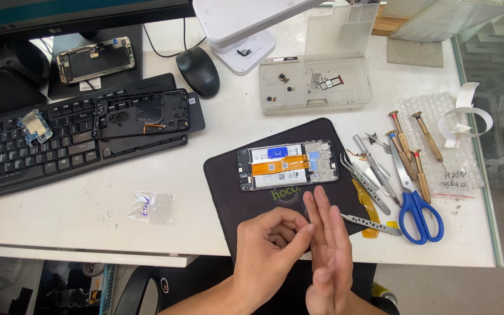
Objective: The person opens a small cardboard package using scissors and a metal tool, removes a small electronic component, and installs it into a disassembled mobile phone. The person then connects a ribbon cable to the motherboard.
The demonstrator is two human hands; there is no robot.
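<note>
Phone: opened phone [288, 165], battery and orange ribbon cable exposed, lies flat on the black mat [228, 192], toward the bench's front edge.
Left hand: left hand [269, 248] is below the phone, fingers curled, thumb and forefinger pinched against the right hand's fingers; whether it holds anything cannot be told.
Right hand: right hand [329, 251], fingers straight and together, empty.
Right of mat: tweezers [367, 185], blue scissors [415, 210], screwdrivers [406, 154].
Back left: keyboard [24, 157], mouse [198, 71].
</note>
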